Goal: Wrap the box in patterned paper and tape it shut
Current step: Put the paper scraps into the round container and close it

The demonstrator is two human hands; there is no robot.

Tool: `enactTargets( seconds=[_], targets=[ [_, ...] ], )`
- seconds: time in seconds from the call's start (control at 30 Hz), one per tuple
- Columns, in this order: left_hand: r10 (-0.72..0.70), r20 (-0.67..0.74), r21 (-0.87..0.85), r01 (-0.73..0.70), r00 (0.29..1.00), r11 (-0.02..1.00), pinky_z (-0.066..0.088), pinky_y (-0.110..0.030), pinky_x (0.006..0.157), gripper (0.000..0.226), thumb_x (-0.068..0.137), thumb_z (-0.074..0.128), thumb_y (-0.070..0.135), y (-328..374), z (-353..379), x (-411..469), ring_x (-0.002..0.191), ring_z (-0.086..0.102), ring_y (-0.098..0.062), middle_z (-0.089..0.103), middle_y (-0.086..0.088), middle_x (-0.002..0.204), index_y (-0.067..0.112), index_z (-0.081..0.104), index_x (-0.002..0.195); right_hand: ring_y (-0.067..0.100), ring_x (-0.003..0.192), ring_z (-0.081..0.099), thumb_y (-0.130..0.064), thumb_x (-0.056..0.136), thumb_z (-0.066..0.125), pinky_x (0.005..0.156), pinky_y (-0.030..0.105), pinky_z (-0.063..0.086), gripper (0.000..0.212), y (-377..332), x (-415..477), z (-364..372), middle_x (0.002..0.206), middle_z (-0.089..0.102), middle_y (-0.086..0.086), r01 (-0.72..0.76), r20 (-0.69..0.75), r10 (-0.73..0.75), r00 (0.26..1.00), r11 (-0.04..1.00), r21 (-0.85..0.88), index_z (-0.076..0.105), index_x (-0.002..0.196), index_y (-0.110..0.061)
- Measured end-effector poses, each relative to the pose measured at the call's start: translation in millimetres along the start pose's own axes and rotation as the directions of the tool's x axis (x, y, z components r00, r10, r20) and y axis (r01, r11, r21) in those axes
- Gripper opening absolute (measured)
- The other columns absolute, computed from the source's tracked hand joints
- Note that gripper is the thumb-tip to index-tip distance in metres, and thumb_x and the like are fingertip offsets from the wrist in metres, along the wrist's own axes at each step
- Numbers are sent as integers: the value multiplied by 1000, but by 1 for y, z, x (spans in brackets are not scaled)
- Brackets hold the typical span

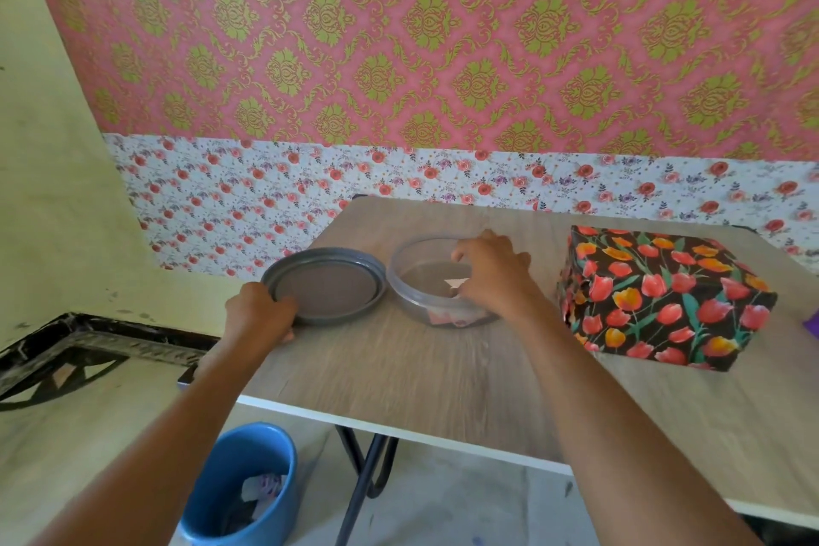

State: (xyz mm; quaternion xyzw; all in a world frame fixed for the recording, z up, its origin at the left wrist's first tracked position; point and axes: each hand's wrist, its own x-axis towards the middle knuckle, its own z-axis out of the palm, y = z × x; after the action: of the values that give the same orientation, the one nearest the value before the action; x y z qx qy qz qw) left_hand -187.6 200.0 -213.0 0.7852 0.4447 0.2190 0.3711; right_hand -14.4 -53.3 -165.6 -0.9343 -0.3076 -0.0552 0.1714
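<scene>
A box (pixel 664 295) wrapped in black paper with red and orange tulips stands on the right of the wooden table (pixel 421 381). At the table's middle is a clear round plastic container (pixel 412 279) with small paper scraps inside. My right hand (pixel 492 275) reaches into it, fingers curled over the scraps; whether it pinches one is hidden. A grey round lid (pixel 328 286) lies flat to the container's left. My left hand (pixel 259 313) grips the lid's near-left rim.
A blue bucket (pixel 241 488) with paper waste stands on the floor under the table's near-left corner, beside the table's black legs (pixel 368 470). A purple object (pixel 813 321) shows at the right edge. Patterned wallpaper covers the wall behind.
</scene>
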Motion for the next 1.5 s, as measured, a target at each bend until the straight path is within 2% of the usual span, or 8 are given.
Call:
enactTargets(
  seconds=[0.23,0.43,0.53,0.67,0.83,1.03,1.27,1.5],
  targets=[
    [20,53,53,-22,998,998,51,-25,51,20,97,62,22,0,3,1,48,69,-16,71,-13,72,3,64,94,28,97,64,-8,90,65,95,47,53,15,-7,22,-3,113,60,8,74,172,-49,984,986,-147,66,103,-15],
    [-70,-68,-73,65,995,995,51,-30,57,48,98,56,43,-5,3,1,57,70,-27,70,-18,74,-2,64,87,23,83,66,0,86,66,74,32,52,19,14,23,7,87,65,2,259,-313,-208,927,957,133,77,85,-15],
    [-28,-179,-35,22,983,999,54,-40,70,47,94,55,44,-9,4,-11,77,66,-34,71,-17,85,-1,66,94,10,87,68,-2,85,76,76,17,52,18,15,3,0,92,72,0,377,-460,-129,878,779,501,80,89,-20],
    [323,-314,-157,-385,893,910,50,-38,72,10,97,60,17,15,13,-56,77,63,-27,66,-8,79,12,66,92,14,84,72,-2,85,78,75,25,58,22,9,-38,-6,91,78,2,370,-431,31,902,459,807,79,92,-22],
    [611,-92,-407,-590,786,698,54,-26,76,14,100,63,25,44,45,-104,92,67,-10,72,6,97,17,73,105,16,77,72,3,87,74,66,30,60,19,18,-86,23,88,78,8,195,-249,184,951,271,943,79,97,-12],
    [618,281,-615,-357,734,703,57,-32,65,23,103,56,26,58,89,-129,80,73,-18,77,-3,90,14,73,113,18,83,75,6,86,73,74,34,58,25,48,-101,40,87,78,4,142,-233,146,961,463,875,74,97,-17],
    [601,372,-586,-323,707,743,53,-22,65,14,98,64,7,53,107,-129,72,74,-20,77,-6,84,9,74,107,9,79,69,6,87,69,67,19,48,24,54,-101,45,82,73,-2,144,-199,37,979,566,812,69,96,-16],
    [581,403,-596,-279,708,753,62,-41,82,14,89,74,3,53,104,-129,81,76,-28,78,-10,87,6,73,102,5,76,65,3,87,71,66,16,44,20,55,-108,43,84,72,-5,163,-164,-48,985,542,825,71,93,-16]
  ],
)
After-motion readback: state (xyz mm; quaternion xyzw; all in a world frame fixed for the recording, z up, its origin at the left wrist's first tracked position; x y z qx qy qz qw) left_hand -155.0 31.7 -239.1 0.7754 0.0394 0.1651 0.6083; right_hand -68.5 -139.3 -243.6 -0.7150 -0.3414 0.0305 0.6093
